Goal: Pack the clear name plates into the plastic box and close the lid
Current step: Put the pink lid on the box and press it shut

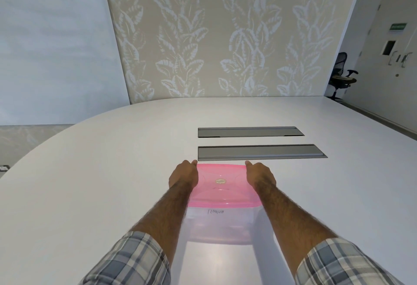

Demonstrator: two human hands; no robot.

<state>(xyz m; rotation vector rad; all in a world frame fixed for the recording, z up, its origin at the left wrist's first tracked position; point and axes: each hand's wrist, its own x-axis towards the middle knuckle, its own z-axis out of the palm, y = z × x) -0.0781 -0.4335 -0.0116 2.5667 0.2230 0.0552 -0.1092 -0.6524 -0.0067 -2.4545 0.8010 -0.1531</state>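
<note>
A clear plastic box (220, 223) with a translucent pink lid (223, 185) stands on the white table (90, 183) right in front of me. The lid lies flat on top of the box, with a small round label at its middle. My left hand (184, 175) grips the lid's left edge and my right hand (259, 175) grips its right edge, thumbs on the far corners. Handwriting shows on the box's near wall. I cannot make out any name plates through the cloudy wall.
Two long grey cable-port covers (259, 152) are set into the table just beyond the box. A leaf-patterned wall stands behind the table. A black office chair (341, 77) and a door are at the far right.
</note>
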